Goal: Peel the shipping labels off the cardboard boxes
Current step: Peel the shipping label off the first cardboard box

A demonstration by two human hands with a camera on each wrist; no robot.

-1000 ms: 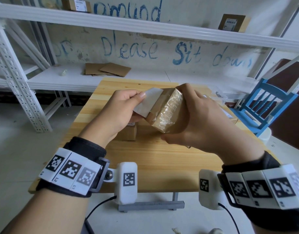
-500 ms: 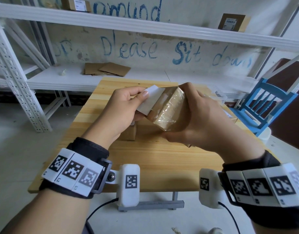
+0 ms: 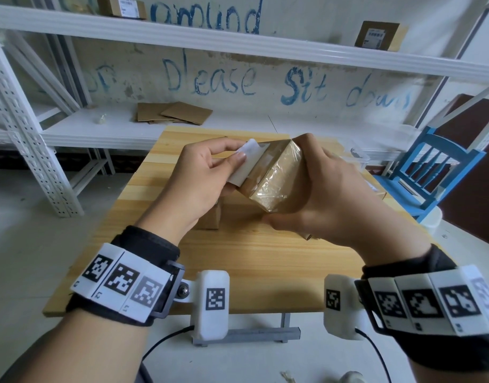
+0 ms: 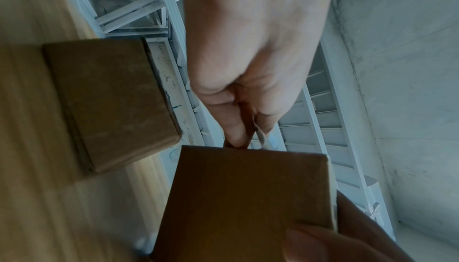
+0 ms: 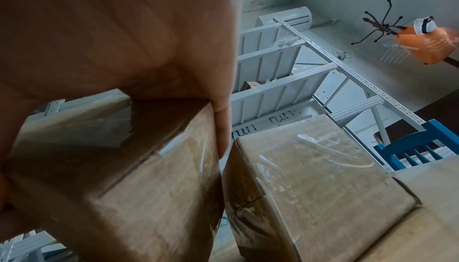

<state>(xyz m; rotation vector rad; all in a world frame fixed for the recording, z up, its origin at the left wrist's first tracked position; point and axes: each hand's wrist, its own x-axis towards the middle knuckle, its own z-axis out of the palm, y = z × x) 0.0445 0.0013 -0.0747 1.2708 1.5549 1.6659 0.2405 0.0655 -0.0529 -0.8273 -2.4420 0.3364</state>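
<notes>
A small cardboard box (image 3: 273,178) wrapped in clear tape is held tilted above the wooden table (image 3: 254,261). My right hand (image 3: 315,194) grips it from the right side, fingers over the top, thumb underneath. My left hand (image 3: 210,172) pinches a white shipping label (image 3: 247,161) that is partly lifted off the box's left face. In the left wrist view the fingers (image 4: 238,128) pinch the label edge above the box (image 4: 243,203). In the right wrist view the held box (image 5: 139,178) fills the lower left.
A second cardboard box (image 3: 210,218) stands on the table under my left hand, also seen in the left wrist view (image 4: 109,101). Another taped box (image 5: 310,183) lies on the table at the right. Flat cardboard pieces (image 3: 174,113) lie on the white shelf. A blue chair (image 3: 431,172) stands right.
My left hand has pulled the label further off the box, up and to the left. The box has tilted a little in my right hand.
</notes>
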